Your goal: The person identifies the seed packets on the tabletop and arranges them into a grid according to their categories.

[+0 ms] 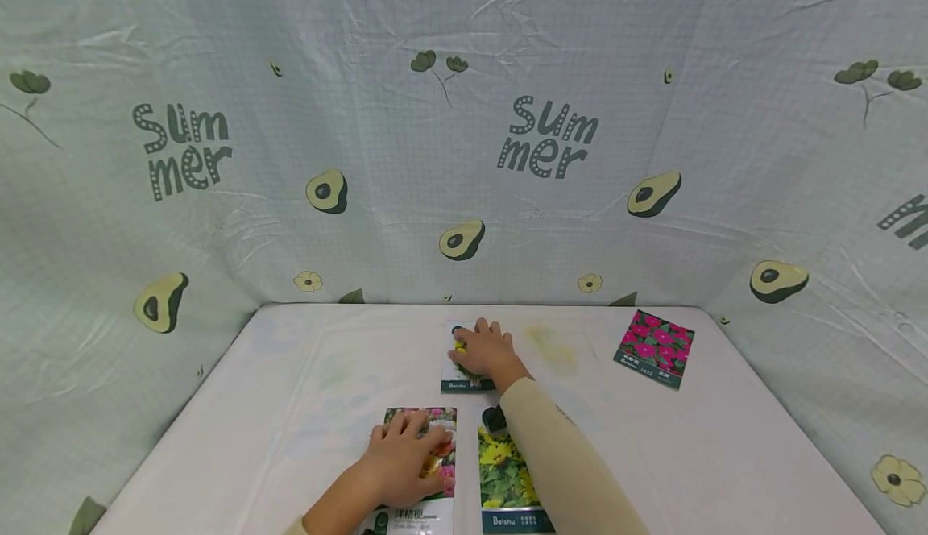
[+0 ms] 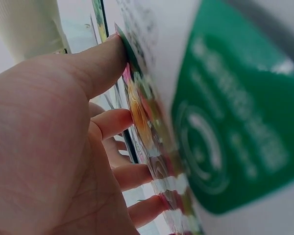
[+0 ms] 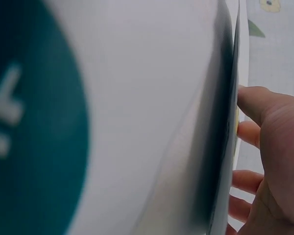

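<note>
My left hand [image 1: 406, 464] rests with spread fingers on a flower seed packet [image 1: 432, 515] showing pink and orange blooms at the near middle of the table. In the left wrist view, its thumb and fingertips [image 2: 133, 177] touch the packet's printed face without curling round it. Farther out, my right hand [image 1: 487, 355] lies over a white seed packet [image 1: 457, 387] with a dark green bottom band, hiding much of its picture. The right wrist view has the right fingertips [image 3: 247, 181] against a surface beyond a blurred packet edge. My right forearm partly covers a yellow-flower packet [image 1: 503, 474].
A magenta-flower packet [image 1: 656, 350] lies tilted at the table's far right. The white table [image 1: 304, 414] meets a hanging cloth [image 1: 377, 140] printed with avocados along its back and sides. A small black device [image 1: 495, 419] sits at my right wrist.
</note>
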Demonstrator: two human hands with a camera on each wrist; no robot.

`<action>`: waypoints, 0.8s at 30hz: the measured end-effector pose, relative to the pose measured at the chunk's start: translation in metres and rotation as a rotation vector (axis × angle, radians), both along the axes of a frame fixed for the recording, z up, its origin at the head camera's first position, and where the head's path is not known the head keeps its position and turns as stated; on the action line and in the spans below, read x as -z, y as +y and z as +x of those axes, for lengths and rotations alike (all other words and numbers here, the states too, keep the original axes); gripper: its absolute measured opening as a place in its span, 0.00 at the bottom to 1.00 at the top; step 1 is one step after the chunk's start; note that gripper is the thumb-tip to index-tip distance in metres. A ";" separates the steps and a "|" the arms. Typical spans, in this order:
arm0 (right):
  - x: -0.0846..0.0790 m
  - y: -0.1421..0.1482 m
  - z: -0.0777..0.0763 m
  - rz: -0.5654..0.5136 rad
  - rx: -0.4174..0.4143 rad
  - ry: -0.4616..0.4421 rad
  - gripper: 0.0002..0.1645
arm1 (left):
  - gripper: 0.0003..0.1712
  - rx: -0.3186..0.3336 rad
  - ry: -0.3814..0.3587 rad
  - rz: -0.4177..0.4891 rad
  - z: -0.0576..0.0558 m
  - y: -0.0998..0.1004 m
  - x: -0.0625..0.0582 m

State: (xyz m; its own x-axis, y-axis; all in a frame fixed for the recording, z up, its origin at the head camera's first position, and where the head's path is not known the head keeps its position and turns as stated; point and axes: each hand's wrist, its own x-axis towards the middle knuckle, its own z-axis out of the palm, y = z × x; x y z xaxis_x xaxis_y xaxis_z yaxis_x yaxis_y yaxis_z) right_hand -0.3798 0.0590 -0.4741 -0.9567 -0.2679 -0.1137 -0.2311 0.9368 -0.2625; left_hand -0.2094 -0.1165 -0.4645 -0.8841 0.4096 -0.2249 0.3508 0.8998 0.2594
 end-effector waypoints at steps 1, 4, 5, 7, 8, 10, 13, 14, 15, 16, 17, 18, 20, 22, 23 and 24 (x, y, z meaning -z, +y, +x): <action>0.002 0.000 -0.002 0.000 -0.001 -0.006 0.32 | 0.37 0.000 0.000 0.000 0.000 0.000 0.000; 0.007 -0.001 -0.006 -0.008 -0.005 -0.007 0.33 | 0.37 0.000 0.003 0.001 -0.001 0.000 0.001; 0.008 -0.001 -0.008 -0.010 -0.005 -0.010 0.33 | 0.37 0.001 0.005 0.001 -0.001 0.000 0.002; 0.009 -0.002 -0.009 -0.010 -0.007 -0.002 0.33 | 0.36 0.001 0.007 0.001 -0.001 0.000 0.002; 0.010 -0.002 -0.010 -0.012 -0.007 0.002 0.33 | 0.36 0.000 0.007 0.000 -0.001 0.000 0.002; 0.011 -0.003 -0.010 -0.015 -0.008 0.007 0.33 | 0.37 -0.001 0.006 -0.001 -0.001 0.000 0.002; 0.011 -0.005 -0.010 -0.023 -0.011 0.012 0.33 | 0.37 -0.005 0.001 -0.002 -0.002 0.001 0.002; 0.012 -0.005 -0.010 -0.025 -0.012 0.014 0.33 | 0.37 -0.006 0.000 -0.002 -0.002 0.001 0.002; 0.011 -0.006 -0.010 -0.028 -0.011 0.015 0.33 | 0.37 -0.007 -0.001 -0.002 -0.002 0.001 0.002; 0.012 -0.007 -0.010 -0.031 -0.011 0.016 0.33 | 0.36 -0.008 0.000 -0.002 -0.002 0.001 0.002; 0.012 -0.007 -0.010 -0.033 -0.010 0.018 0.33 | 0.36 -0.009 0.000 -0.003 -0.002 0.001 0.002; 0.012 -0.008 -0.010 -0.032 -0.008 0.019 0.33 | 0.36 -0.010 0.002 -0.004 -0.002 0.002 0.002; 0.012 -0.009 -0.010 -0.031 -0.005 0.020 0.33 | 0.36 -0.011 0.004 -0.006 -0.002 0.002 0.002; 0.012 -0.010 -0.010 -0.029 -0.003 0.021 0.33 | 0.36 -0.013 0.006 -0.010 -0.002 0.003 0.001; 0.012 -0.010 -0.010 -0.026 -0.003 0.020 0.33 | 0.36 -0.013 0.005 -0.011 -0.002 0.003 0.001; 0.012 -0.011 -0.010 -0.024 -0.003 0.018 0.33 | 0.36 -0.013 0.005 -0.012 -0.002 0.003 0.001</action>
